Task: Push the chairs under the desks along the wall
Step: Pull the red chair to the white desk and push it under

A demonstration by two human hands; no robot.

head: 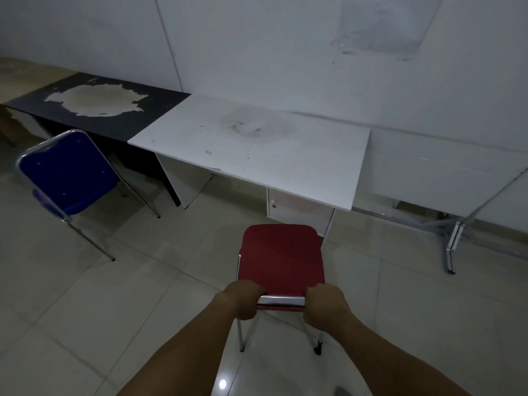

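Red vinyl covered the near chair [281, 258], its seat smooth and rounded at the corners, with a bright chrome tube running along the top of its back. The left hand [243, 300] and right hand [324, 305] were both closed around that tube, one at each end, knuckles up and forearms reaching in from the near edge. The chair stood on the pale glossy floor tiles [100, 310], just short of the white desk [257, 150], with its seat pointing at the desk's small cupboard door. The white top was flat, matt and smudged grey near the middle. To its left, touching it, stood a black desk [160, 104] whose surface had peeled away in a large ragged patch, showing pale board beneath. A blue chair [65, 172] with a chrome frame and thin metal legs stood in front of the black desk, turned at an angle, not under it. On the far right a folded white table [445, 178] leaned against the wall.
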